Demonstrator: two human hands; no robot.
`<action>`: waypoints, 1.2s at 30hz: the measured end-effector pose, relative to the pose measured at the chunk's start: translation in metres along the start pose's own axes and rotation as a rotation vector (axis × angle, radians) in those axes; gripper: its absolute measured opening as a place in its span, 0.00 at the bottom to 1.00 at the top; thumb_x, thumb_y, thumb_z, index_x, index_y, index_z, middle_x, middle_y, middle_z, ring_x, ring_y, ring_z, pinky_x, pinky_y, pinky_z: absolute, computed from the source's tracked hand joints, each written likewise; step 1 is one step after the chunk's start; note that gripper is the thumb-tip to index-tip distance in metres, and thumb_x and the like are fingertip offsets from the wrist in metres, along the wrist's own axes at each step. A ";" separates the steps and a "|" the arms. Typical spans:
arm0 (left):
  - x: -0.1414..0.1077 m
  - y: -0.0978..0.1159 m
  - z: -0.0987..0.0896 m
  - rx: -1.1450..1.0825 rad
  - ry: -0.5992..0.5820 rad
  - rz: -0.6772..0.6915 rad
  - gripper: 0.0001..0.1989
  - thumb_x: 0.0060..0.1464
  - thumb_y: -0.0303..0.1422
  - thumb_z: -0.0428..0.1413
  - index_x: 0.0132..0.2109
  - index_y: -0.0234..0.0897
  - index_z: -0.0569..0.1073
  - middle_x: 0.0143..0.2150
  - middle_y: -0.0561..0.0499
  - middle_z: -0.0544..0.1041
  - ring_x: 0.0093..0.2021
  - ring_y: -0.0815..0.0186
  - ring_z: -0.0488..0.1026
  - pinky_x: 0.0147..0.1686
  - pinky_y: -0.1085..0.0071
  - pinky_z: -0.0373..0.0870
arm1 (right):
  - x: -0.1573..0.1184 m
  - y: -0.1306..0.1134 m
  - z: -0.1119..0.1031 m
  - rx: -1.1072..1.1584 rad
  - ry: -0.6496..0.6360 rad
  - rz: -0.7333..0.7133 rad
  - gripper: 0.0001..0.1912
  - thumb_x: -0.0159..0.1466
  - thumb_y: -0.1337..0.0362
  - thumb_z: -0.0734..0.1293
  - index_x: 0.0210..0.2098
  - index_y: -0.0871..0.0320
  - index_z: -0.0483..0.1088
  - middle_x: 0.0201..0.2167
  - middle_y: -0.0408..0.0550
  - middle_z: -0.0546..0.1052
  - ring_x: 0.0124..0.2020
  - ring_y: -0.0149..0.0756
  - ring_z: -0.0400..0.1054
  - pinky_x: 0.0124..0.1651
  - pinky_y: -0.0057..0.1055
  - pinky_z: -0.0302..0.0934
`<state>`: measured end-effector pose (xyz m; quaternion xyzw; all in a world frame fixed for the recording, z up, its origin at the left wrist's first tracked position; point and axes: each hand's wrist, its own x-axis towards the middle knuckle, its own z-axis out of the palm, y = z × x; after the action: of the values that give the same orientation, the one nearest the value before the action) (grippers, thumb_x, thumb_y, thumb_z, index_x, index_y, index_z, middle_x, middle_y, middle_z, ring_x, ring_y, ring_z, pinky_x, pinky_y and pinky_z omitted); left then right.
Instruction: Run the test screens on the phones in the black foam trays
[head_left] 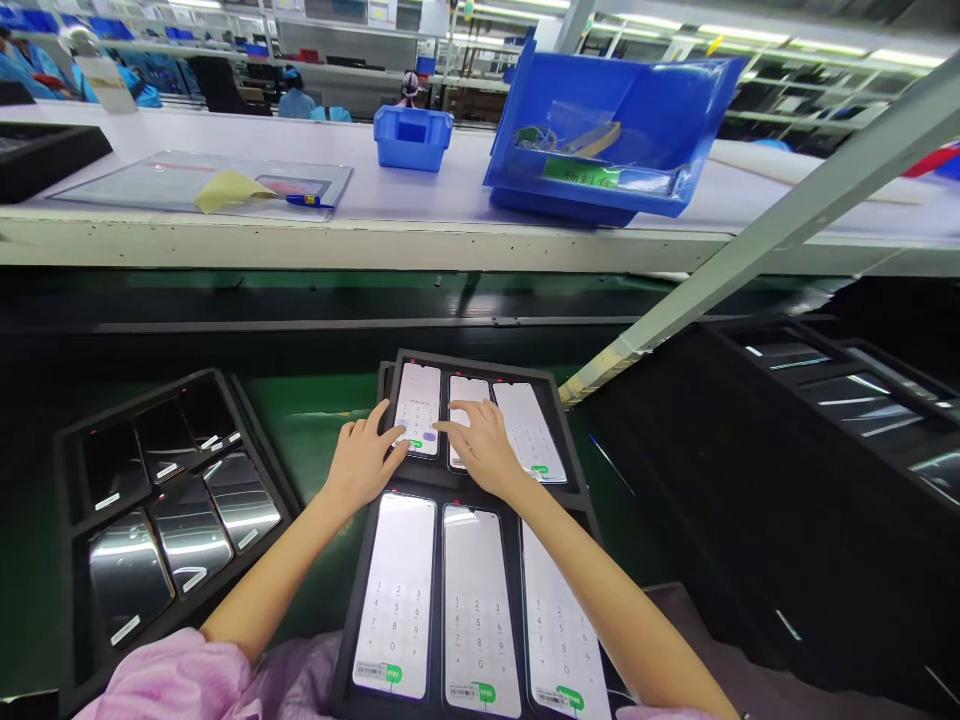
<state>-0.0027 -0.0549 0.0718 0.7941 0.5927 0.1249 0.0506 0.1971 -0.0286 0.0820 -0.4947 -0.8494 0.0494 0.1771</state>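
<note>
A black foam tray [480, 488] holds several smartphones in two rows, screens lit with a dial pad. My left hand [365, 455] rests at the far-left phone [418, 392], fingers apart, a fingertip on the lower left of its keypad. From the right, my right hand [480, 445] reaches the same phone with a finger at its keypad's right side. That hand covers much of the far middle phone [469, 388]. The far-right phone [529, 425] lies beside it. Nearer me are a left phone [395, 590], a middle phone [478, 590] and a right phone [559, 610], partly behind my right forearm.
A second black tray [67, 540] with dark-screened phones lies at left. More phones [855, 405] sit at right. A slanted metal post [750, 240] rises beside my tray. The white shelf [442, 230] ahead carries blue bins [607, 120]. People sit in the background.
</note>
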 end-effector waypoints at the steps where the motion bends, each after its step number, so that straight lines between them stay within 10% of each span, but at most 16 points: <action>1: 0.000 0.000 0.000 -0.004 0.007 0.000 0.19 0.62 0.39 0.40 0.51 0.42 0.71 0.62 0.41 0.59 0.46 0.55 0.69 0.47 0.55 0.62 | -0.003 0.003 -0.004 0.004 0.035 0.024 0.26 0.68 0.62 0.45 0.42 0.49 0.74 0.47 0.49 0.68 0.52 0.40 0.59 0.60 0.49 0.45; 8: -0.001 -0.001 -0.001 -0.030 0.019 -0.012 0.20 0.62 0.39 0.40 0.52 0.42 0.71 0.62 0.41 0.59 0.48 0.54 0.68 0.47 0.53 0.62 | -0.039 0.039 -0.017 -0.012 0.258 0.224 0.26 0.67 0.61 0.45 0.41 0.50 0.74 0.43 0.49 0.69 0.47 0.43 0.60 0.53 0.48 0.51; 14: 0.001 0.000 -0.001 -0.011 0.044 0.034 0.19 0.61 0.38 0.41 0.52 0.41 0.71 0.62 0.40 0.59 0.54 0.51 0.63 0.50 0.52 0.60 | -0.053 0.051 -0.012 -0.038 0.252 0.267 0.26 0.67 0.64 0.46 0.39 0.51 0.75 0.41 0.49 0.69 0.44 0.42 0.60 0.53 0.49 0.49; 23: 0.029 0.038 0.008 0.007 -0.016 0.474 0.18 0.60 0.42 0.45 0.48 0.42 0.74 0.61 0.43 0.62 0.60 0.49 0.56 0.55 0.47 0.52 | -0.058 0.038 -0.009 -0.035 0.146 0.192 0.25 0.66 0.65 0.48 0.35 0.52 0.76 0.32 0.46 0.68 0.37 0.36 0.62 0.57 0.48 0.46; 36: 0.031 0.043 0.017 0.038 0.061 0.450 0.18 0.61 0.42 0.43 0.45 0.43 0.76 0.60 0.44 0.63 0.59 0.48 0.57 0.53 0.47 0.55 | -0.054 0.037 -0.005 -0.077 0.100 0.183 0.23 0.65 0.66 0.50 0.31 0.53 0.76 0.34 0.48 0.69 0.40 0.37 0.63 0.58 0.49 0.43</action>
<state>0.0504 -0.0368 0.0695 0.9029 0.4042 0.1458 -0.0117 0.2538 -0.0567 0.0633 -0.5783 -0.7922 0.0081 0.1948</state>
